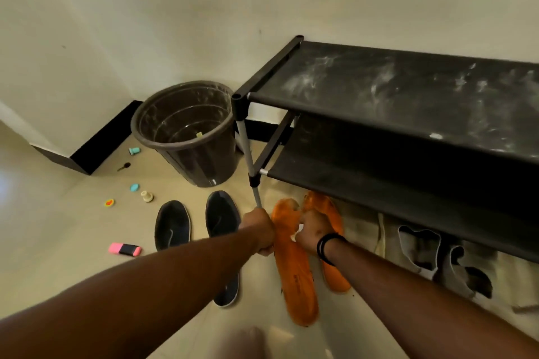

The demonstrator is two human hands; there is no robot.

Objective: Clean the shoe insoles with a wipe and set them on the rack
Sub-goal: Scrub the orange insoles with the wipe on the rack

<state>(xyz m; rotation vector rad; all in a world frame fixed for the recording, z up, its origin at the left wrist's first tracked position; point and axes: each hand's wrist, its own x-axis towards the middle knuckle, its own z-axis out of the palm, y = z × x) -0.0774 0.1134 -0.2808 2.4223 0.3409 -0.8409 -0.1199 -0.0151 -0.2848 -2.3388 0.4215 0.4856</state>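
Two orange insoles lie on the floor beside the black rack (pixel 379 87). My left hand (pixel 261 232) grips the edge of the nearer, long orange insole (pixel 297 280). My right hand (pixel 313 232) pinches a small white wipe (pixel 296 234) against that insole's upper part. The second orange insole (pixel 332 274) lies partly under my right wrist, reaching towards the rack's lower shelf. Two dark insoles rest to the left, one (pixel 172 226) in full view, the other (pixel 223 217) partly hidden by my left forearm.
A brown bin (pixel 186 128) stands in the corner next to the rack's leg (pixel 248 154). A pink and black marker (pixel 125 249) and small coloured toys (pixel 134 187) lie scattered on the floor. Grey shoes (pixel 420 251) sit under the rack.
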